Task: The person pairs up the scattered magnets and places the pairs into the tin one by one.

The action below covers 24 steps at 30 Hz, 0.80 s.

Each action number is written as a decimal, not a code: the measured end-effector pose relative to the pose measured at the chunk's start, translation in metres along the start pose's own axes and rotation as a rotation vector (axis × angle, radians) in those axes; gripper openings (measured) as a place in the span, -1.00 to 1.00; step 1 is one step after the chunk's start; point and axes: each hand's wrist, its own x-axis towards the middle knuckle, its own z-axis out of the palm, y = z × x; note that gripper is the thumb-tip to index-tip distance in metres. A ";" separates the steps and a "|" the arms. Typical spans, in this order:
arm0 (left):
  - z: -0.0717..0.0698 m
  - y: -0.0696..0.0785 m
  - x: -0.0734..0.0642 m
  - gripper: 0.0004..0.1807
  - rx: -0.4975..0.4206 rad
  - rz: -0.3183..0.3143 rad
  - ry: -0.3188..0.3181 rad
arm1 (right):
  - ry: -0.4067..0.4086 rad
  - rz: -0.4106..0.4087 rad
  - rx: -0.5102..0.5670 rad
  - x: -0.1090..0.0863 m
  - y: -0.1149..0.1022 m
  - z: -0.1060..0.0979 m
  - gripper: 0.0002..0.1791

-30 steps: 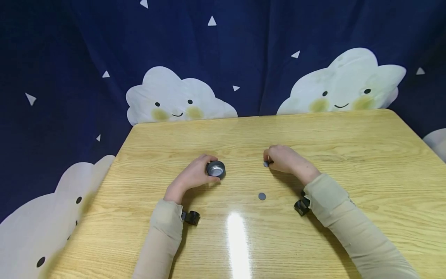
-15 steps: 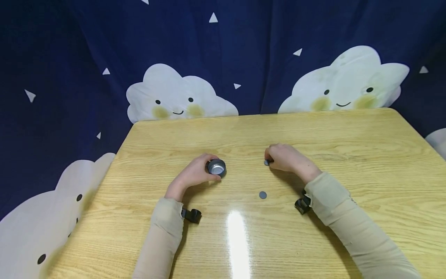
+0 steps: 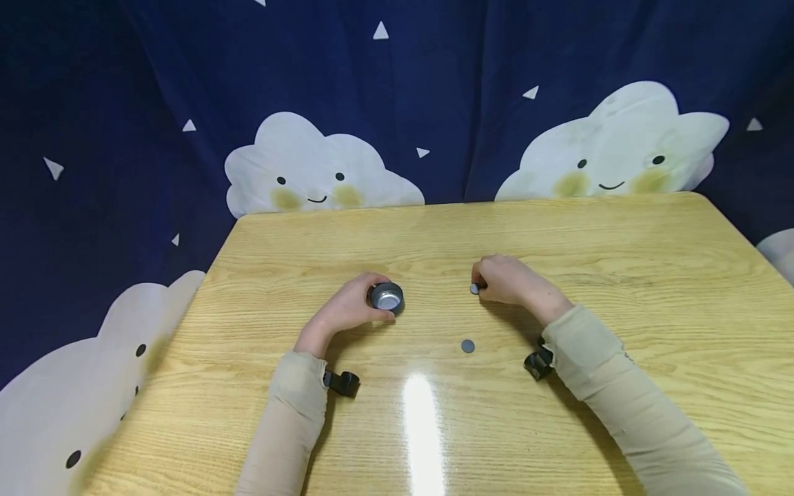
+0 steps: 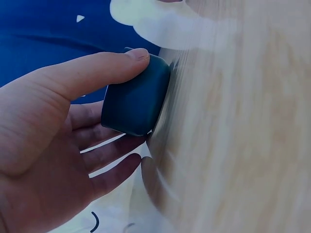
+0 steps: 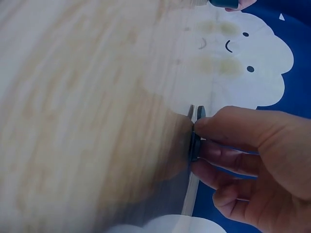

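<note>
My left hand (image 3: 347,303) grips a small round dark tin (image 3: 395,306), its shiny silver inside facing up. In the left wrist view the thumb lies on the near side of the tin (image 4: 133,102), and the other fingers are partly behind it. Farther right, my right hand (image 3: 509,281) pinches a small grey disc (image 3: 474,288) close to the tabletop. The right wrist view shows a thin dark disc (image 5: 201,113) standing on edge by the thumb tip, with another dark disc-like edge (image 5: 195,149) against the fingers. A second grey disc (image 3: 468,346) lies flat, nearer the person.
Both hands work over a light wooden table (image 3: 248,413), with a bright light reflection at its front middle. Behind it hangs a dark blue curtain (image 3: 434,69) printed with white clouds and triangles. A small black camera (image 3: 349,384) sits on each wrist.
The head view has shifted very slightly. Both hands keep nearly the same places and holds; the disc at the right fingertips appears slightly more tilted and lighter.
</note>
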 end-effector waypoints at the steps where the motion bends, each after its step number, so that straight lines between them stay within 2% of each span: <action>1: 0.000 0.000 0.000 -0.34 -0.003 0.000 0.000 | -0.001 0.002 0.003 0.000 0.000 0.000 -0.95; 11: 0.002 -0.001 0.000 -0.36 -0.028 0.000 0.004 | 0.042 -0.052 0.026 0.004 -0.016 -0.006 -0.88; 24: 0.001 -0.001 -0.001 -0.32 -0.009 -0.011 -0.013 | 0.026 -0.122 -0.005 0.015 -0.054 -0.017 -0.83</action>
